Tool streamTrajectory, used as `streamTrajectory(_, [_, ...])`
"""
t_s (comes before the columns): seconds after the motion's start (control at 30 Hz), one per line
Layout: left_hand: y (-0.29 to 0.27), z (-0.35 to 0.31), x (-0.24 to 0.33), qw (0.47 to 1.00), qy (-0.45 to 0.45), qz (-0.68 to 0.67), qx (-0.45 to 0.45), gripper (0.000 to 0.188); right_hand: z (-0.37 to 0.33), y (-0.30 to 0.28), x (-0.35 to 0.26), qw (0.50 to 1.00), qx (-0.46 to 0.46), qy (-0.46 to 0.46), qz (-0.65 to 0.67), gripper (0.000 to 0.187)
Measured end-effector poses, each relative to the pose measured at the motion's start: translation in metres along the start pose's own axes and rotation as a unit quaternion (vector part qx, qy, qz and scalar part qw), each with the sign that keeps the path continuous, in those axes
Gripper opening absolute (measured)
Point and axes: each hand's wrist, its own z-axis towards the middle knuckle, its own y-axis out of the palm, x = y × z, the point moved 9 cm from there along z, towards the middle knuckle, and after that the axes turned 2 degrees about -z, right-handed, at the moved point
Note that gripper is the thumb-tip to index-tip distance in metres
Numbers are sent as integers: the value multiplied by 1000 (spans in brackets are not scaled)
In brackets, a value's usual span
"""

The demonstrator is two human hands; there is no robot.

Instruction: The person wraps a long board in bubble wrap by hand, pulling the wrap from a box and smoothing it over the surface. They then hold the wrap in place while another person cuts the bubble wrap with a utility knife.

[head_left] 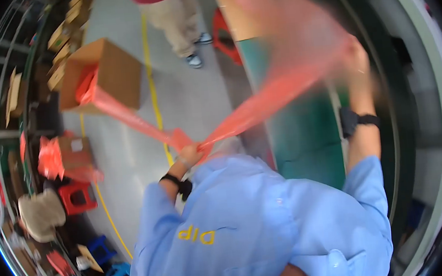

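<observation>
A long sheet of thin, see-through red plastic film (268, 101) stretches between my two hands. My left hand (190, 154) is closed around its gathered middle, in front of my waist. From there another twisted length runs up and left into an open cardboard box (124, 75), where more red film lies bunched. My right hand (357, 58), raised at the far right, grips the other end; its fingers are blurred and partly behind the film. Near that hand the film spreads wide and smears with motion. Black bands circle both my wrists.
A green-topped workbench (307, 153) runs along the right. Ahead stands a person in beige trousers (170, 20), near a red stool (224, 36). On the left are a smaller box (76, 152) with red film, another red stool (78, 198), a padded chair (42, 216) and racks.
</observation>
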Motion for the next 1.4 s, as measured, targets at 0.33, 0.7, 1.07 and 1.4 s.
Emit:
streamTrajectory(0.33, [3,1,218,967,243,22,-76,38,-72,-140,60,764,256,-101,-584,57])
streamTrajectory(0.7, [94,-95,376,741,558,173,-332,23,-248,-97,139,799,142,159,-562,89])
streamTrajectory(1.07, [159,-156,355,618,626,255,-402,23,-360,-59,170,819,-26,239,-522,83])
streamTrajectory(1.4, [147,-92,290,775,387,45,-497,43,-372,-46,174,952,-2,303,-34,29])
